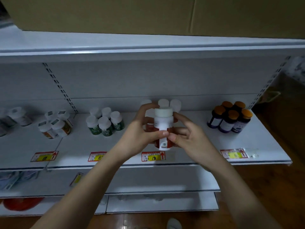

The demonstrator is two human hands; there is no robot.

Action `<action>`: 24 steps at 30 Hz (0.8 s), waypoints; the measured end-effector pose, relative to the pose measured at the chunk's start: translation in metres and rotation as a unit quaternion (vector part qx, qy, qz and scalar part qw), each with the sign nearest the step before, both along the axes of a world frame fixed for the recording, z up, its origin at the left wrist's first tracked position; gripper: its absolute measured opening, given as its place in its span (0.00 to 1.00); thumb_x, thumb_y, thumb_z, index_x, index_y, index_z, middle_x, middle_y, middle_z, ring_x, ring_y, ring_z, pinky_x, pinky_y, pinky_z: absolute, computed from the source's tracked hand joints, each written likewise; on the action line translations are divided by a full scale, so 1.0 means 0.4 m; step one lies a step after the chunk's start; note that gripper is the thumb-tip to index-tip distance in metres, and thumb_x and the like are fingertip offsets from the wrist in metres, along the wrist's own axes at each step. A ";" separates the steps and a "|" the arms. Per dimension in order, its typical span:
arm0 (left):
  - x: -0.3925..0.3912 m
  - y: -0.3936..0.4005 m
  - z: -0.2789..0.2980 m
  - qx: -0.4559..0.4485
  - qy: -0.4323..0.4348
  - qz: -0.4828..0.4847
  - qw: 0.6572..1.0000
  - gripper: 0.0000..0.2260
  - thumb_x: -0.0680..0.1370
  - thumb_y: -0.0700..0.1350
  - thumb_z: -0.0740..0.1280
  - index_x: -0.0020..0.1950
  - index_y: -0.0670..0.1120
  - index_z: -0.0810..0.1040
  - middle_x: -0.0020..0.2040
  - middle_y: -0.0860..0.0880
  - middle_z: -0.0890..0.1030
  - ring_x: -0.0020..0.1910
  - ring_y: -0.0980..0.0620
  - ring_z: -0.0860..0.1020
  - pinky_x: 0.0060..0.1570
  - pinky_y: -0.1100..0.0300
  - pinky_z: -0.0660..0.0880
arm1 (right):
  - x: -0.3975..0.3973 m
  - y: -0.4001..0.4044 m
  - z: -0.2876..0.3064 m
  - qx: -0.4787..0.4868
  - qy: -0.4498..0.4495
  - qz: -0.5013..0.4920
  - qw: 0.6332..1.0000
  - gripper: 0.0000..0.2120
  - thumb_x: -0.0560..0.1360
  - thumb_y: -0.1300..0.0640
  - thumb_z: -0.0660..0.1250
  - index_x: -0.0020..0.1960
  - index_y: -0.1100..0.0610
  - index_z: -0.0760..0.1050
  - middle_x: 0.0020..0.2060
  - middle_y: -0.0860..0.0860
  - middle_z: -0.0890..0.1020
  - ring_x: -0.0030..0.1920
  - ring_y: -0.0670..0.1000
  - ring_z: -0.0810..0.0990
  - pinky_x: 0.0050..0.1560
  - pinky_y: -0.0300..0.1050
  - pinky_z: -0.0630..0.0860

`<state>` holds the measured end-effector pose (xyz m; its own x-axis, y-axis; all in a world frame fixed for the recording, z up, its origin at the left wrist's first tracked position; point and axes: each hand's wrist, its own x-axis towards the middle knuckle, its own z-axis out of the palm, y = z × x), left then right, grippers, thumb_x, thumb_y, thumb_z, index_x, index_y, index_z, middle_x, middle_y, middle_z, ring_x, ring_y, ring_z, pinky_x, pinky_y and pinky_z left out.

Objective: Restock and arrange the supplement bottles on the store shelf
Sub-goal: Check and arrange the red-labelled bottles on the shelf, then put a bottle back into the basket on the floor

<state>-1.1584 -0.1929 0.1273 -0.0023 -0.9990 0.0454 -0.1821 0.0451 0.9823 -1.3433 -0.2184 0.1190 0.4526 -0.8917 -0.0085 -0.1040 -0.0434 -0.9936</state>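
A white-capped bottle with a red and white label (163, 124) is held upright just above the white shelf (189, 129), in front of several like bottles (175, 104). My left hand (140, 133) grips its left side, thumb across the front and fingers curled behind the neck. From the right, my right hand (186, 138) pinches the lower part of the bottle with thumb and fingers. Groups of green-label bottles (105, 123), orange-label bottles (54, 124) and purple bottles with orange caps (231, 118) stand along the same shelf.
Price tags line the shelf's front edge, one marked 198 (153, 156) below the held bottle. A cardboard box (148, 14) sits on the upper shelf. Lower shelves hold a red item (21, 204) at the left. A wooden floor (272, 187) lies to the right.
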 end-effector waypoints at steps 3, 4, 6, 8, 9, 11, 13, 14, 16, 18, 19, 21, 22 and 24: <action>-0.011 -0.007 -0.028 -0.019 0.001 -0.035 0.999 0.30 0.72 0.33 0.75 0.62 0.59 0.68 0.46 0.44 0.81 0.40 0.49 0.83 0.42 0.54 0.82 | -0.017 0.027 -0.015 -0.015 0.039 -0.034 0.999 0.27 0.79 0.65 0.66 0.70 0.41 0.65 0.54 0.49 0.84 0.57 0.46 0.83 0.61 0.44 0.78; -0.024 -0.012 -0.034 -0.022 0.002 -0.052 0.998 0.31 0.71 0.32 0.75 0.62 0.59 0.68 0.46 0.45 0.81 0.40 0.53 0.82 0.43 0.59 0.80 | -0.030 0.036 -0.022 -0.012 0.050 -0.051 0.997 0.26 0.80 0.64 0.66 0.71 0.41 0.65 0.55 0.49 0.84 0.58 0.46 0.82 0.63 0.45 0.77; -0.060 -0.023 -0.049 -0.019 0.011 -0.093 0.995 0.33 0.71 0.32 0.75 0.65 0.59 0.67 0.52 0.43 0.82 0.46 0.54 0.82 0.45 0.63 0.78 | -0.067 0.058 -0.041 -0.011 0.085 -0.091 0.992 0.23 0.81 0.59 0.65 0.71 0.40 0.67 0.58 0.49 0.82 0.60 0.46 0.80 0.66 0.50 0.75; -0.106 -0.032 -0.066 -0.019 0.004 -0.140 0.990 0.36 0.70 0.33 0.77 0.69 0.59 0.66 0.60 0.46 0.80 0.54 0.57 0.81 0.47 0.62 0.80 | -0.120 0.092 -0.058 -0.024 0.143 -0.146 0.979 0.19 0.82 0.56 0.63 0.71 0.43 0.69 0.59 0.46 0.81 0.60 0.42 0.79 0.66 0.52 0.75; -0.134 -0.035 -0.071 -0.014 -0.002 -0.168 0.986 0.37 0.70 0.34 0.77 0.71 0.58 0.66 0.61 0.49 0.79 0.54 0.58 0.81 0.48 0.60 0.81 | -0.149 0.115 -0.063 -0.031 0.170 -0.180 0.968 0.17 0.82 0.56 0.62 0.70 0.45 0.70 0.58 0.45 0.80 0.59 0.41 0.78 0.65 0.51 0.76; -0.197 -0.032 -0.082 0.011 -0.009 -0.225 0.974 0.38 0.70 0.36 0.77 0.72 0.60 0.65 0.62 0.51 0.78 0.50 0.55 0.84 0.48 0.57 0.82 | -0.203 0.171 -0.065 -0.036 0.209 -0.248 0.945 0.14 0.83 0.56 0.60 0.68 0.49 0.73 0.56 0.45 0.81 0.57 0.43 0.79 0.61 0.49 0.77; -0.271 -0.022 -0.086 0.022 -0.018 -0.277 0.961 0.38 0.70 0.37 0.78 0.72 0.60 0.65 0.62 0.51 0.78 0.49 0.50 0.85 0.46 0.58 0.80 | -0.265 0.230 -0.070 -0.052 0.255 -0.313 0.913 0.09 0.83 0.54 0.60 0.59 0.50 0.76 0.48 0.45 0.82 0.50 0.44 0.80 0.54 0.50 0.79; -0.313 -0.020 -0.091 0.020 -0.027 -0.296 0.954 0.37 0.70 0.38 0.78 0.73 0.59 0.66 0.62 0.52 0.78 0.50 0.49 0.84 0.46 0.60 0.79 | -0.300 0.258 -0.076 -0.060 0.285 -0.345 0.892 0.06 0.82 0.52 0.61 0.53 0.51 0.76 0.43 0.45 0.82 0.45 0.45 0.80 0.49 0.52 0.79; -0.404 -0.002 -0.091 0.003 -0.046 -0.339 0.940 0.35 0.69 0.42 0.80 0.72 0.56 0.70 0.61 0.53 0.78 0.52 0.48 0.83 0.49 0.58 0.79 | -0.369 0.317 -0.085 -0.049 0.350 -0.401 0.845 0.09 0.80 0.49 0.62 0.44 0.52 0.74 0.35 0.46 0.79 0.37 0.49 0.78 0.41 0.55 0.78; -0.507 0.032 -0.096 -0.018 -0.061 -0.385 0.921 0.32 0.67 0.47 0.80 0.68 0.55 0.74 0.61 0.55 0.79 0.55 0.48 0.82 0.56 0.51 0.79 | -0.442 0.387 -0.097 -0.014 0.406 -0.438 0.802 0.11 0.80 0.48 0.62 0.41 0.52 0.73 0.33 0.47 0.78 0.35 0.50 0.77 0.38 0.56 0.78; -0.559 0.057 -0.095 -0.022 -0.067 -0.408 0.910 0.30 0.67 0.48 0.80 0.68 0.55 0.74 0.60 0.55 0.80 0.58 0.50 0.81 0.59 0.49 0.78 | -0.478 0.423 -0.103 0.010 0.429 -0.455 0.780 0.12 0.80 0.47 0.62 0.41 0.52 0.73 0.33 0.47 0.78 0.34 0.49 0.76 0.37 0.55 0.79; -0.664 0.113 -0.099 -0.029 -0.072 -0.454 0.887 0.29 0.69 0.48 0.79 0.68 0.54 0.74 0.61 0.56 0.80 0.60 0.54 0.78 0.61 0.53 0.77 | -0.552 0.499 -0.116 0.064 0.454 -0.489 0.742 0.14 0.81 0.46 0.61 0.40 0.50 0.72 0.33 0.47 0.78 0.33 0.48 0.77 0.38 0.51 0.81; -0.715 0.145 -0.100 -0.034 -0.074 -0.477 0.875 0.28 0.70 0.48 0.78 0.69 0.53 0.74 0.62 0.56 0.79 0.60 0.55 0.78 0.59 0.58 0.76 | -0.589 0.539 -0.120 0.089 0.462 -0.501 0.726 0.14 0.81 0.45 0.61 0.40 0.50 0.73 0.34 0.47 0.78 0.34 0.47 0.77 0.38 0.49 0.81; -0.817 0.217 -0.107 -0.039 -0.075 -0.521 0.849 0.27 0.72 0.47 0.77 0.69 0.53 0.73 0.63 0.57 0.78 0.58 0.59 0.77 0.52 0.69 0.74 | -0.663 0.627 -0.127 0.140 0.461 -0.518 0.707 0.14 0.82 0.44 0.60 0.42 0.51 0.74 0.35 0.47 0.78 0.34 0.46 0.77 0.35 0.43 0.76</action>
<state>-1.4850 -0.1060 0.0844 -0.8949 -0.4451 0.0319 -0.1265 0.3215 0.9384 -1.6084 0.0323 0.0681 -0.7546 -0.6460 -0.1151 -0.5452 0.7149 -0.4378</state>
